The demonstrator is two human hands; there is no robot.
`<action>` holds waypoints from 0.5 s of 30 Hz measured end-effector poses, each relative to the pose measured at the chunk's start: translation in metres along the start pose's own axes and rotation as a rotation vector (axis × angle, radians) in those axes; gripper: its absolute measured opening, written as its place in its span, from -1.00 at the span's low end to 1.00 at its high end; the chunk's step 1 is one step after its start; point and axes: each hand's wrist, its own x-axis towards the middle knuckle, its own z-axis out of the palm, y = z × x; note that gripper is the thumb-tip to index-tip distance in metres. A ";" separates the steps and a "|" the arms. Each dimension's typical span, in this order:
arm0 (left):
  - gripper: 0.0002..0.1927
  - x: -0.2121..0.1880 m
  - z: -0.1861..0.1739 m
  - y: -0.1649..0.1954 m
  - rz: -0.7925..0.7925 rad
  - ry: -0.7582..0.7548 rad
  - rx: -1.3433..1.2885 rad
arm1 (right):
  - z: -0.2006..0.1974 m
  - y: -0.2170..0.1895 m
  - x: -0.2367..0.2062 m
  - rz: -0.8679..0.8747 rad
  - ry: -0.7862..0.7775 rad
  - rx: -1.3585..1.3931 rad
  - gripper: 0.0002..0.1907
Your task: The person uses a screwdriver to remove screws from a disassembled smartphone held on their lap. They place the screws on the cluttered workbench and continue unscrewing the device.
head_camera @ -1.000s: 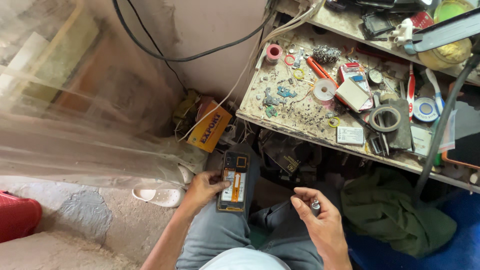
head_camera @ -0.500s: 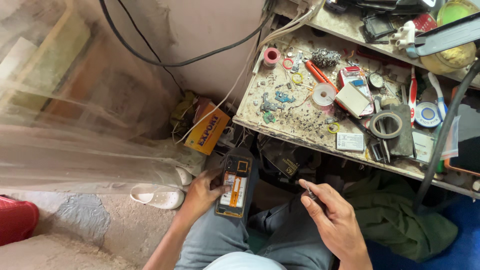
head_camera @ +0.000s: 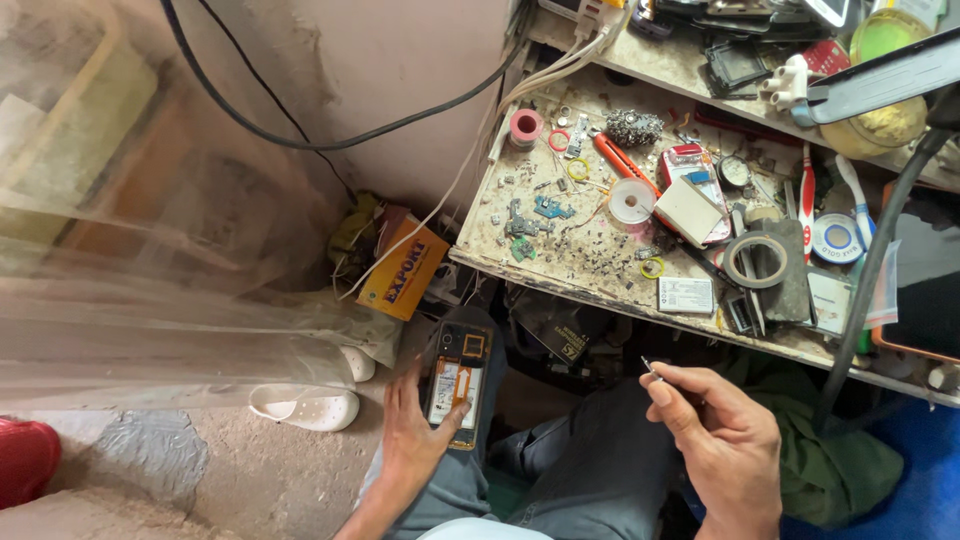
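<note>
Seated at a cluttered workbench [head_camera: 600, 270], the person's left hand [head_camera: 420, 440] cradles an opened phone [head_camera: 456, 385] with its back cover off, while the right hand [head_camera: 720, 440] pinches a thin metal tool [head_camera: 650, 367] beside it, over the knees, tip raised

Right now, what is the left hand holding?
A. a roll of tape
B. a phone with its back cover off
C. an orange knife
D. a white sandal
B: the left hand grips an opened phone, its insides showing, resting over the knee, while the tape roll and orange knife lie up on the workbench and the white sandal sits on the floor.
</note>
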 end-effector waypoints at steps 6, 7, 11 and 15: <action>0.06 0.004 0.001 0.000 0.048 0.051 -0.036 | 0.004 -0.009 0.016 -0.176 0.036 -0.084 -0.76; 0.06 0.005 0.002 -0.001 0.057 0.055 -0.037 | 0.005 -0.010 0.019 -0.193 0.045 -0.126 -0.76; 0.06 0.007 0.004 -0.005 0.062 0.061 -0.047 | 0.009 -0.015 0.029 -0.246 0.080 -0.162 -0.76; 0.05 0.008 0.004 -0.007 0.074 0.055 -0.074 | 0.014 -0.016 0.034 -0.178 0.122 -0.105 -0.77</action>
